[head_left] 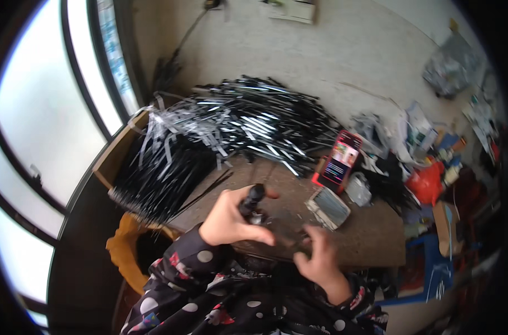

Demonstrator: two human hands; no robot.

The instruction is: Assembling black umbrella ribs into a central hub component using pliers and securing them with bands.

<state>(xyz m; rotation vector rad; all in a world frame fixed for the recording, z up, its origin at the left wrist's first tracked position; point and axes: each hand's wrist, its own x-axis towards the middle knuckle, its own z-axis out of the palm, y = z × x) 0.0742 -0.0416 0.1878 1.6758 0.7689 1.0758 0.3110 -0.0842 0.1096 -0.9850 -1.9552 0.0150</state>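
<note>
My left hand [227, 219] is over the near part of the brown table, its thumb stretched out and apart from the fingers. Just beyond the thumb rises a short black cylindrical piece [254, 196], with something shiny at its foot. It covers part of my fingers, and a fingertip shows past its right side. The hand surrounds it loosely, and no firm grip shows. To the right, my right hand [323, 258] is raised near the table's front edge, thumb and forefinger apart. Motion blurs its fingers, and nothing held can be made out.
Many glossy black strips [265, 120] are heaped along the wall. More black strips [162, 178] fill the left side, beside clear plastic ribbons [167, 125]. A phone [342, 159] leans on a red support behind a small pale box [328, 207]. Bags, including a red one [426, 183], crowd the right.
</note>
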